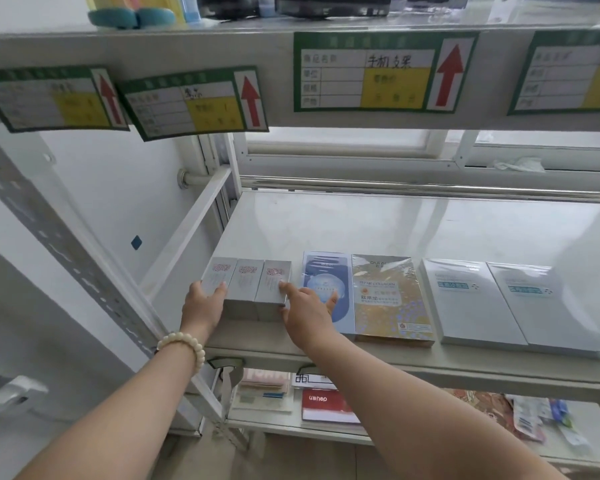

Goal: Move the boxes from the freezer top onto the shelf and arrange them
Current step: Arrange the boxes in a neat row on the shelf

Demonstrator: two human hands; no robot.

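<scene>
Both hands are on a row of three small silver boxes (pixel 246 284) at the left front of the shelf (pixel 326 223). The left hand (pixel 204 304) presses flat on the left end of the row, its fingers lying open over the first box. It wears a pale bead bracelet (pixel 184 344) on the wrist. The right hand (pixel 307 306) touches the right end of the row with one fingertip on top of the third box, the other fingers loose. Neither hand is wrapped around a box.

The three boxes stand close, side by side, touching. Just beside them lies a flat blue box (pixel 326 289), partly covered by the right hand. Next comes a gold box (pixel 390 299), then two flat white boxes (pixel 499 303) side by side.

Green and yellow labels (pixel 385 72) with red arrows hang on the shelf edge above; the writing is too blurry to read. A lower shelf holds a red book (pixel 321 405) and other things, half hidden by the arms. The freezer top cannot be seen.
</scene>
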